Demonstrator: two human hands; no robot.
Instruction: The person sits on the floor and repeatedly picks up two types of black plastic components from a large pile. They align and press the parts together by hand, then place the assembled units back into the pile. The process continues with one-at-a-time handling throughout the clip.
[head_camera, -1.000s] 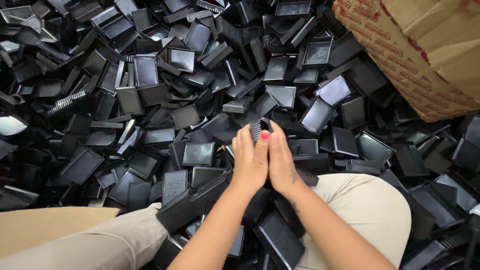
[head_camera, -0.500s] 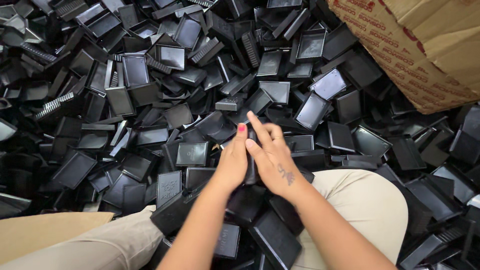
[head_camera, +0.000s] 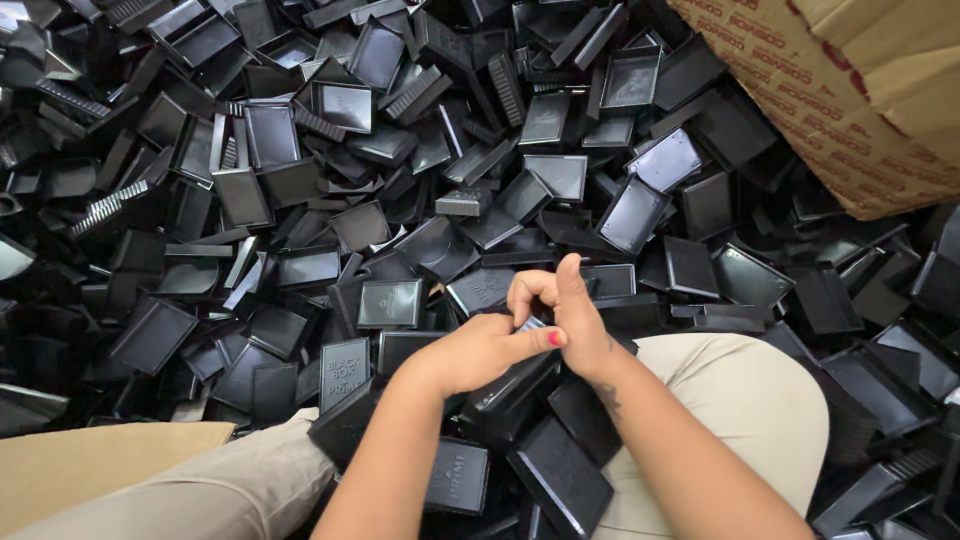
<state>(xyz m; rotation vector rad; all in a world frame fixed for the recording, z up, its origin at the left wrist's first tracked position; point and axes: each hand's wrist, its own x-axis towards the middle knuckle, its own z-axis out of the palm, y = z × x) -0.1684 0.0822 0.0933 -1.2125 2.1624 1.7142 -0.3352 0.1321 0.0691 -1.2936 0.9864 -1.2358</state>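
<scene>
Black plastic everywhere: a heap of shallow box halves (head_camera: 390, 302) covers the floor out to the far cardboard carton (head_camera: 850, 110) on the right. Near the middle, just above the person's lap, the left hand (head_camera: 480, 350) and right hand (head_camera: 565, 320) are pressed together, closed round a small black plastic piece (head_camera: 530, 325), mostly hidden. To do this well, I'd judge, keep both thumbs square on its edges and press evenly.
</scene>
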